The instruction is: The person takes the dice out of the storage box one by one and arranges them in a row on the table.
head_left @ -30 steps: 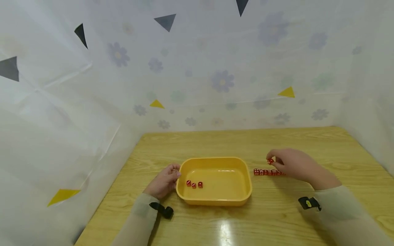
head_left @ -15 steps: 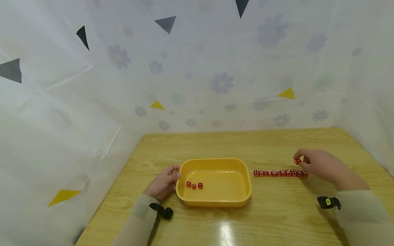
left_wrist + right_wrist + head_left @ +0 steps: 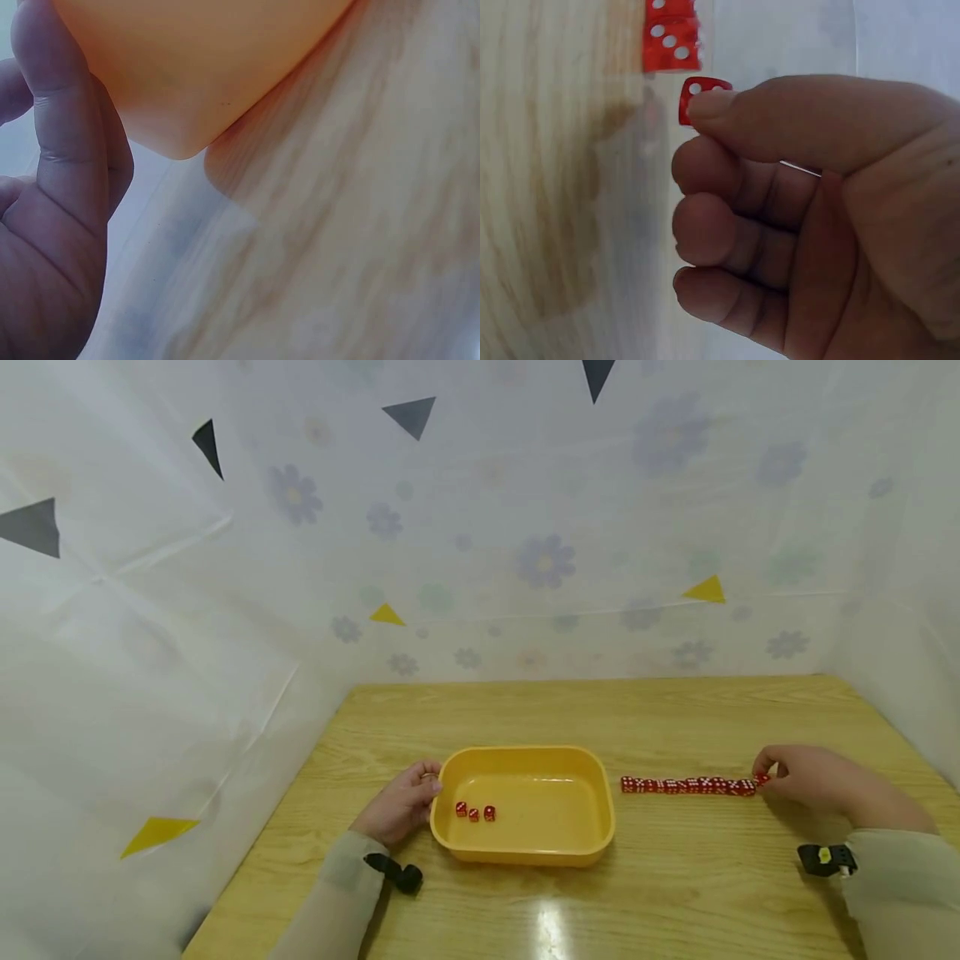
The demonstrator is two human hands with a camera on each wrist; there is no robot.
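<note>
Red die [image 3: 697, 94] pinched at right hand [image 3: 813, 777] fingertips, just beyond the dice row [image 3: 686, 786] end, touching or nearly. Small, hard, light, likely slick; best held on opposite flat faces. Left hand [image 3: 397, 803] rests relaxed against yellow tray [image 3: 525, 852], fingers touching its rim.

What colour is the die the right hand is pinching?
Red with white pips; the die in the right hand shows best in the right wrist view.
</note>
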